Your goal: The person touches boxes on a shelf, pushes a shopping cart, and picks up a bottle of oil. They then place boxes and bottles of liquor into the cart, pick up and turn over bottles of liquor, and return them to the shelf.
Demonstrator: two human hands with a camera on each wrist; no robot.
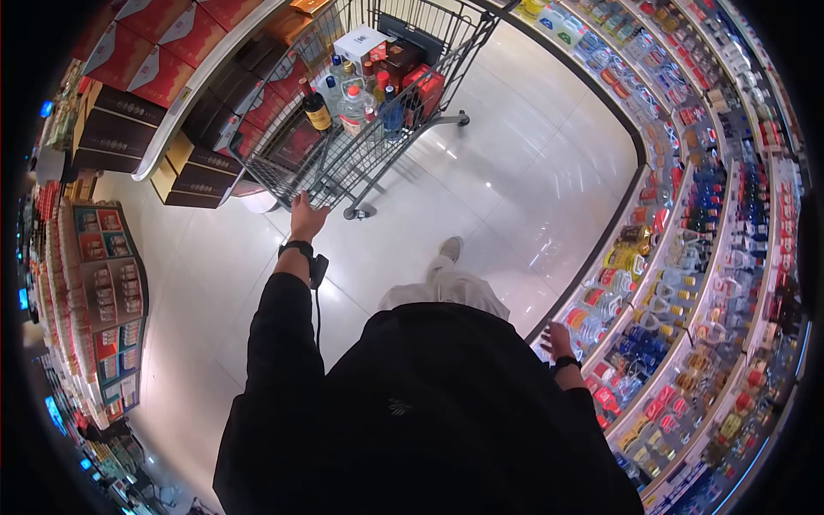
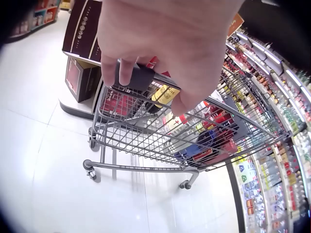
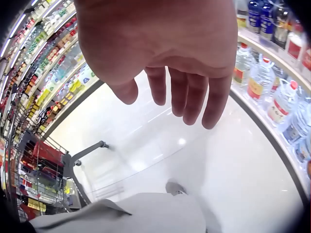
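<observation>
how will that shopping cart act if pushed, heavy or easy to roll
The cart should roll fairly easily, as its wheels stand on smooth, shiny floor. It may feel heavy to start or turn, given the bottles and boxes inside. Those bottles stand close together, so they might clink on a sudden shove.

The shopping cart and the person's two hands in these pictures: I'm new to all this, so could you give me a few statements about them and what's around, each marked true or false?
1. The left hand is on the handle of the shopping cart. True.
2. The right hand holds a bottle. False: it holds nothing.
3. The shopping cart carries only boxes. False: bottles are in it too.
4. A black band circles the left wrist. True.
5. The white box lies on the floor. False: the white box is in the cart.
6. Shelves of bottles run along the person's right side. True.
</observation>
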